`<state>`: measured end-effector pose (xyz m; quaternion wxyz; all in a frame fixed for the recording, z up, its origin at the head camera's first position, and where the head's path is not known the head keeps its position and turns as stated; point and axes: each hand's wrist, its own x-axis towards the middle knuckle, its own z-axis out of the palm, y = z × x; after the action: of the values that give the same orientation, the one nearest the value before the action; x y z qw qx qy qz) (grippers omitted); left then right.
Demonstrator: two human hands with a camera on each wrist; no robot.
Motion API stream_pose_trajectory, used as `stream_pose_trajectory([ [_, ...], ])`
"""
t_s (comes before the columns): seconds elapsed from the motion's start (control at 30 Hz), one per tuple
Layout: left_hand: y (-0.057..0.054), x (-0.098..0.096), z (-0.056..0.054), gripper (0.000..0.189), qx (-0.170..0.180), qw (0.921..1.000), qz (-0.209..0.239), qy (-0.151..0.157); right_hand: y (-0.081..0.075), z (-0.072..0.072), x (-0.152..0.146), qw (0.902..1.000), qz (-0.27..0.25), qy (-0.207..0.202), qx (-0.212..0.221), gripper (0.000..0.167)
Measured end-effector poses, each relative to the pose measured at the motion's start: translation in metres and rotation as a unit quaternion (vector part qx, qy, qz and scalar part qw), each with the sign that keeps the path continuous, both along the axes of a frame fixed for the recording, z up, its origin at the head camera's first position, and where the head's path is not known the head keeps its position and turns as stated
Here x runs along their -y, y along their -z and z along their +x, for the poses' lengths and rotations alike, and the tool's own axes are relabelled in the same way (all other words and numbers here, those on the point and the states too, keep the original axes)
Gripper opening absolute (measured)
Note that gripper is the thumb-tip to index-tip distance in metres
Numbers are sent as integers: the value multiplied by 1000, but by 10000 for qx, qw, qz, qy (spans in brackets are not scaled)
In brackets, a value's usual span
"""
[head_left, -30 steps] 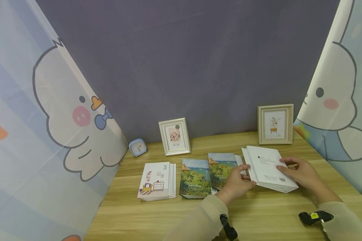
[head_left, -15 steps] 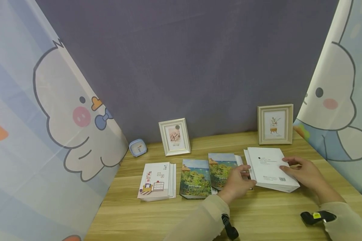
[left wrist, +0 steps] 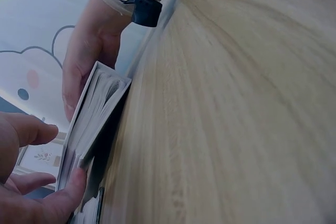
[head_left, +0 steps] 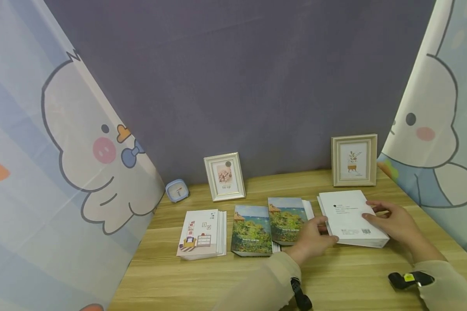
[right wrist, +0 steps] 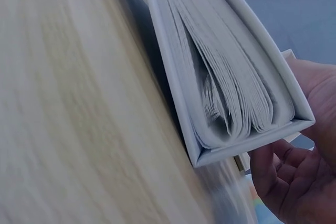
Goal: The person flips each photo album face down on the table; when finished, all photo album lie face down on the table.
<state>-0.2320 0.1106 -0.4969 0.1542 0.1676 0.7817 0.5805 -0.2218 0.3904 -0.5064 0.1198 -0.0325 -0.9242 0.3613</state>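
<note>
The white album (head_left: 344,216) lies with its back cover upward; on it there are a black dot, some lines of small print and a barcode (head_left: 366,231), all too small for reading. It is in the right part of the surface (head_left: 218,285), in front of the beige frame (head_left: 354,160), which stands near the far right corner.

The album is between the left hand (head_left: 314,239) and the right hand (head_left: 395,224), which are apart from each other. The right hand grips its spine side, the thumb laid over the cover. The left hand is at the opposite side, where the pages open, and its thumb touches the front corner; whether it grips firmly, I cannot tell. The left wrist view shows a dark strip below the album, so I also cannot tell if it rests flat.

Just beside the left hand lies the right painted album (head_left: 287,218), and next to it the left painted album (head_left: 251,229); both bear the words "PHOTO ALBUM". Nearer to the left edge is the illustrated album (head_left: 200,229), whose dark characters are too small to read. The clock (head_left: 177,190) stands near the far left corner, and the silver-white frame (head_left: 224,177), with blurred lettering, stands by the far edge.
</note>
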Motion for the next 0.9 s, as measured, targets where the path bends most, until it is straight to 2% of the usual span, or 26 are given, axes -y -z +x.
stream_pose_trajectory([
  [0.13, 1, -4, 0, 61, -255, 9992, -259, 180, -1, 1, -2, 10000, -3, 2, 95, 66],
  [0.27, 3, -6, 1, 62, -303, 9977, -484, 364, -1, 1, -3, 9999, 43, -1, 105, 65],
  [0.43, 6, -10, 2, 61, -376, 9956, -724, 451, -1, 1, -3, 10000, 66, 35, 46, 63],
  [0.57, 8, -13, 3, 64, -290, 9968, -581, 472, -1, 2, -3, 10000, 44, 62, 20, 61],
  [0.73, 7, -14, 4, 64, -287, 9969, -290, 676, -3, 2, -4, 9999, 58, 93, 11, 59],
  [0.9, 8, -14, 4, 57, -397, 9953, -344, 812, -1, 1, -6, 9999, 45, 149, -16, 58],
])
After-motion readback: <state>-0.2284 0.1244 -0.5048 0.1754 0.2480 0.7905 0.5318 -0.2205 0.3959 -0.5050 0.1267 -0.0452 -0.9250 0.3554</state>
